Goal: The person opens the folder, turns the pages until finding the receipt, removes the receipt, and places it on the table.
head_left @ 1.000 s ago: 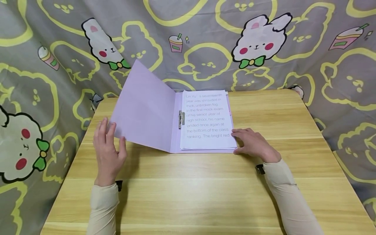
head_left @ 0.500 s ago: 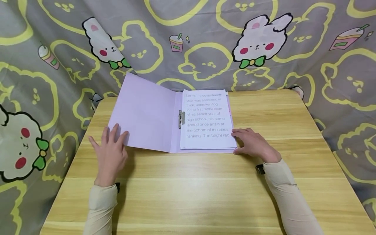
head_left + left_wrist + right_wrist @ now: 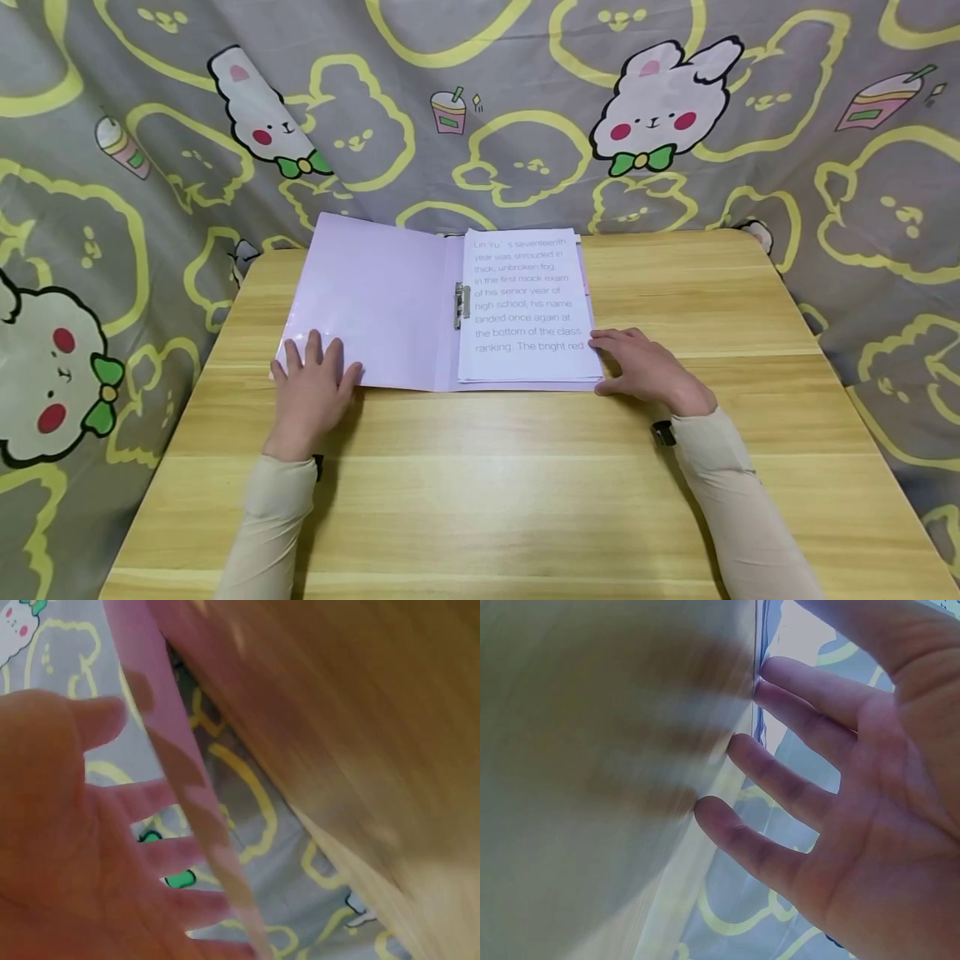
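A light purple folder (image 3: 375, 292) lies spread on the wooden table, its left cover turned out to the left. Several white printed sheets (image 3: 525, 367) sit on its right half, beside a metal clip (image 3: 460, 306) at the spine. My left hand (image 3: 309, 408) has its fingers spread over the lower left part of the cover, thumb toward the spine. The left wrist view shows its straight fingers at the cover's purple edge (image 3: 169, 720). At the folder's lower right corner rests my right hand (image 3: 651, 372); its extended fingers (image 3: 772, 784) touch down with their tips on the tabletop.
The wooden table (image 3: 480, 500) stretches in front of the folder and to both sides. A grey curtain (image 3: 525, 83) with yellow outlines and white rabbit faces hangs behind the table and along its sides. Pink edges (image 3: 585, 271) stick out at the right of the sheets.
The folder's left cover has swung down to the left, from raised at a slant to nearly flat. My left hand has come down and right onto it. The right hand has stayed put.
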